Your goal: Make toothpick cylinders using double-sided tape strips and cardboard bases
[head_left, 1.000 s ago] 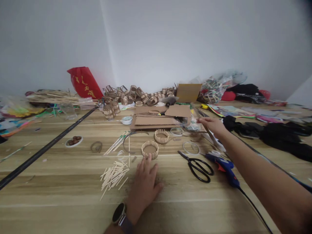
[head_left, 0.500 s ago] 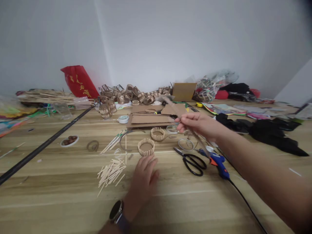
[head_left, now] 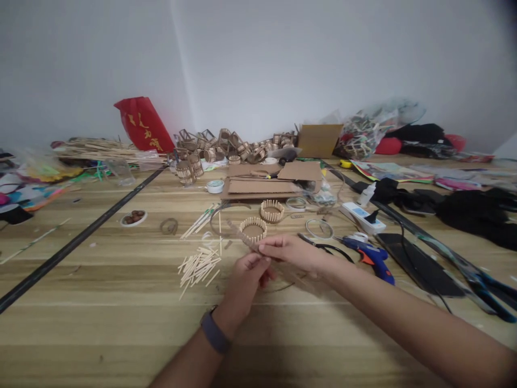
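My left hand [head_left: 247, 277] and my right hand [head_left: 291, 252] meet above the table, both pinching a thin, flat brown strip [head_left: 245, 238]. One end of the strip points up and away from me; the rest trails back under my right hand, blurred. Just beyond my fingers sits a ring of short sticks [head_left: 253, 222], with a second stick ring [head_left: 272, 203] behind it. A pile of small wooden sticks [head_left: 200, 268] lies left of my left hand. Black-handled scissors [head_left: 333, 249] are partly hidden behind my right forearm.
To the right are a blue glue gun [head_left: 374, 258], a white power strip [head_left: 361, 215], a dark flat slab [head_left: 420, 264] and large shears [head_left: 480, 285]. Cardboard sheets [head_left: 260, 187] and many finished-looking stick pieces [head_left: 242, 148] stand toward the wall. A bowl of brown beads [head_left: 133, 224] is at left.
My right hand has come down and left, bringing the strip to my left hand. My left hand has lifted from beside the stick ring and now pinches the strip. The view has shifted slightly.
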Motion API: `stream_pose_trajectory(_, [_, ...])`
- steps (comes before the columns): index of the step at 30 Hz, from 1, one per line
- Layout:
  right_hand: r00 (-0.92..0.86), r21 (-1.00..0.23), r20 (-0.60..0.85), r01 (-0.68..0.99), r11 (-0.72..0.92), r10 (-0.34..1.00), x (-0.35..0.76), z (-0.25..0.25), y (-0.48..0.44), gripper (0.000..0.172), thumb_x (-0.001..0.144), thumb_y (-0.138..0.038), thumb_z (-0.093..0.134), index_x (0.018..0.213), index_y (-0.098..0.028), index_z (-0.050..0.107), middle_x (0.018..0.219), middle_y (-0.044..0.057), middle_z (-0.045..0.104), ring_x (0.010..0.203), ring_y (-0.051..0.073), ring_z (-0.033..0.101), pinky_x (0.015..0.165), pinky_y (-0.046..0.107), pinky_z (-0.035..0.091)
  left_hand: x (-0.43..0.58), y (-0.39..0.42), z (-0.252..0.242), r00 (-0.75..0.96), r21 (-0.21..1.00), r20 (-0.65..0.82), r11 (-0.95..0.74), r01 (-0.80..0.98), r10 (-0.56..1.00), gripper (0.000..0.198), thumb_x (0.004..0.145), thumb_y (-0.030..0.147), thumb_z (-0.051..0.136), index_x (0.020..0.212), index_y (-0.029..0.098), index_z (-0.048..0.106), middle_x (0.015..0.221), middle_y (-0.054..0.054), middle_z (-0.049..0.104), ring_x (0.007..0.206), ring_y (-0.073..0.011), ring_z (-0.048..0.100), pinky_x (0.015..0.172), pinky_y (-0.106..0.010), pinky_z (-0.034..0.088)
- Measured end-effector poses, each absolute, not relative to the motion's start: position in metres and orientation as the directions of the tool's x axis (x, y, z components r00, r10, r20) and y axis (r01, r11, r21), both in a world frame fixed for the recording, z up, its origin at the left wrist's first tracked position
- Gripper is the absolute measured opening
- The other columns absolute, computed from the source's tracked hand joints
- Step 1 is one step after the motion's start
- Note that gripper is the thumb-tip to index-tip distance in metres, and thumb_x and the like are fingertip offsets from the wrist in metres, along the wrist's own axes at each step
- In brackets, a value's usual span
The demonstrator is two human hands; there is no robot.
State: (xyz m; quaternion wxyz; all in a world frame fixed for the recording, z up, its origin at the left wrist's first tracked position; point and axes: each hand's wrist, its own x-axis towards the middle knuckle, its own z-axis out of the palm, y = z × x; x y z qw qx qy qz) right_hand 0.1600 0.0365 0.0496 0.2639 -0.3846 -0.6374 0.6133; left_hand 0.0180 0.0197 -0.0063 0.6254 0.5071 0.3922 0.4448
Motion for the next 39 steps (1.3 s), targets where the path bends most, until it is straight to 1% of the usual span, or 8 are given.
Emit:
stream_pose_trajectory(3, [-0.504,-0.924,-0.119,0.372,0.090,0.855,0.175,0.044,0.033,0.039,0.084,-0.047,0.061,0.111,-0.018,0.063,0.067,-0.003,0.063,0.059,0.011,0.057,0.057,0.023,0.044,0.015,0.022,-0.002,0.159,0.983,-0.015,0.044,-0.178,0.987,0.033,0.075,0.046,0.061,0.061,0.016,0.057,0.054,0.001,0.058,0.046,-0.0087,0.046,0.046,-0.021,0.036])
stream_pose_trajectory(7, [-0.560,-0.816,-0.326,0.573,0.072,0.762,0.211,0.034,0.025,0.038,0.087,-0.050,0.057,0.094,-0.014,0.068,0.065,0.000,0.061,0.047,0.008,0.045,0.044,0.020,0.035,0.012,0.026,-0.001,-0.072,0.954,-0.064,0.040,-0.297,0.995,0.029,0.071,0.042,0.065,0.062,0.017,0.055,0.057,0.000,0.063,0.044,-0.0089,0.049,0.043,-0.021,0.037])
stream_pose_trajectory(15, [-0.554,-0.898,-0.242,0.440,0.033,0.796,0.256,0.026,0.014,0.062,0.089,-0.067,0.040,0.114,-0.013,0.058,0.053,-0.004,0.054,0.044,0.010,0.035,0.045,0.022,0.027,0.001,0.040,0.001,-0.101,0.878,-0.054,-0.001,-0.478,0.993,0.028,0.066,0.038,0.073,0.076,0.015,0.060,0.065,0.001,0.064,0.045,-0.0062,0.050,0.042,-0.018,0.038])
stream_pose_trajectory(20, [-0.316,-0.790,-0.119,0.605,0.104,0.941,0.268,0.026,0.032,0.058,0.088,-0.069,0.037,0.078,-0.017,0.061,0.052,-0.004,0.050,0.044,0.009,0.038,0.044,0.022,0.031,-0.032,0.066,0.013,-0.248,0.870,0.047,-0.162,-0.466,0.968,0.019,0.073,0.031,0.070,0.081,0.017,0.060,0.080,-0.002,0.067,0.065,-0.0081,0.061,0.063,-0.019,0.050])
stream_pose_trajectory(23, [-0.154,-0.602,0.032,0.786,0.142,0.988,0.270,0.031,0.055,0.055,0.093,-0.061,0.038,0.066,-0.017,0.058,0.056,-0.002,0.053,0.051,0.011,0.049,0.050,0.023,0.041,-0.045,0.086,0.017,-0.287,0.904,0.132,-0.234,-0.359,0.949,0.019,0.072,0.029,0.071,0.082,0.017,0.061,0.081,-0.003,0.068,0.074,-0.0120,0.065,0.073,-0.025,0.052])
stream_pose_trajectory(30, [-0.032,-0.396,0.108,0.915,0.072,0.994,0.247,0.033,0.098,0.028,0.095,-0.034,0.056,0.118,-0.019,0.059,0.120,0.007,0.061,0.098,0.020,0.062,0.083,0.040,0.054,-0.053,0.130,0.012,-0.245,0.944,0.311,-0.269,0.189,0.918,0.003,0.071,0.018,0.065,0.073,0.016,0.064,0.068,-0.001,0.062,0.074,-0.0186,0.061,0.078,-0.033,0.048])
stream_pose_trajectory(35, [0.006,-0.233,0.109,0.972,0.020,0.994,0.229,0.021,0.098,0.025,0.097,-0.029,0.049,0.110,-0.015,0.065,0.110,0.011,0.069,0.097,0.023,0.065,0.083,0.037,0.051,-0.054,0.136,-0.005,-0.119,0.796,0.399,-0.280,0.536,0.909,0.012,0.071,0.008,0.057,0.066,0.017,0.062,0.074,-0.004,0.062,0.083,-0.0224,0.058,0.085,-0.037,0.043])
stream_pose_trajectory(39, [-0.009,-0.132,0.093,0.991,0.022,0.996,0.222,0.014,0.084,0.032,0.096,-0.022,0.039,0.110,-0.017,0.068,0.101,0.014,0.074,0.093,0.026,0.068,0.072,0.030,0.047,-0.050,0.118,-0.013,0.034,0.657,0.415,-0.325,0.681,0.909,0.021,0.074,0.005,0.052,0.085,0.016,0.066,0.077,-0.005,0.064,0.084,-0.0234,0.058,0.084,-0.038,0.044])
